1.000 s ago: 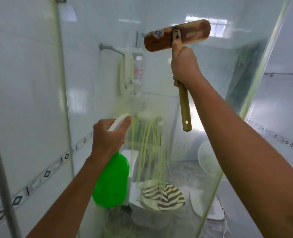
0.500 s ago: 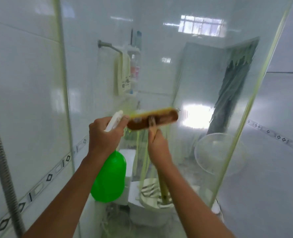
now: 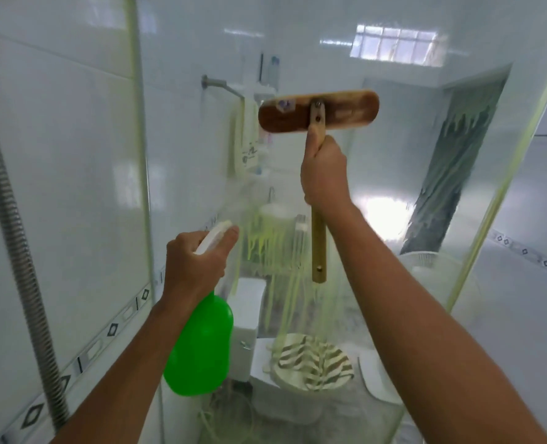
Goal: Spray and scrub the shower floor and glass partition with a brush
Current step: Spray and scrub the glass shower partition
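A wooden scrub brush [image 3: 318, 111] with a short handle is pressed head-up against the glass partition [image 3: 394, 219]. My right hand [image 3: 325, 174] grips its handle just below the head. My left hand [image 3: 198, 261] holds the white trigger head of a green spray bottle [image 3: 200, 349], lower and to the left, its nozzle near the glass. Yellow-green cleaner runs down the glass in streaks [image 3: 281, 267] below the brush. The shower floor is hidden below the frame.
A ribbed metal shower hose [image 3: 12, 225] hangs at the left against the white tiled wall. Behind the glass stand a toilet [image 3: 310, 366], a towel on a rail [image 3: 245, 139] and a small shelf. The glass edge [image 3: 503, 200] runs down at the right.
My right hand swept the brush down the glass to beside the spray bottle, then back up to about chest height. The left hand and bottle stayed nearly still.
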`<act>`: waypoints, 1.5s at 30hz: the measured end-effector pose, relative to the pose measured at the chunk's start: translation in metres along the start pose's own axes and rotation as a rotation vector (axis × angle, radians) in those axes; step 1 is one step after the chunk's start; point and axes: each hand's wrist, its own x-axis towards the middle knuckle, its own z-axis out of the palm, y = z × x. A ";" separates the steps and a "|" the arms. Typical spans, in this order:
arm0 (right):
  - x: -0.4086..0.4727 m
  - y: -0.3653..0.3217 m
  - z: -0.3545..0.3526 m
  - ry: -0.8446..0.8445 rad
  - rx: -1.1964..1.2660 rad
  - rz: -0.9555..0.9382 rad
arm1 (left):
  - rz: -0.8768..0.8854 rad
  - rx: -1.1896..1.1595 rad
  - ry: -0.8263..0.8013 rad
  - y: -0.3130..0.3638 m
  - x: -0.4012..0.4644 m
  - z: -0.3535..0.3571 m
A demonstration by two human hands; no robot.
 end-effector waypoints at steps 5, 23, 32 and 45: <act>0.025 -0.033 0.009 -0.025 -0.026 -0.022 | 0.043 0.004 -0.013 0.000 -0.002 -0.002; -0.231 0.153 0.108 -0.246 -0.031 0.320 | 0.106 0.025 0.061 -0.017 0.008 -0.028; -0.082 0.043 0.080 -0.031 0.042 0.026 | 0.080 0.021 0.050 -0.018 0.006 -0.028; -0.204 0.130 0.101 -0.126 0.010 0.274 | 0.081 0.015 0.008 -0.005 0.004 -0.027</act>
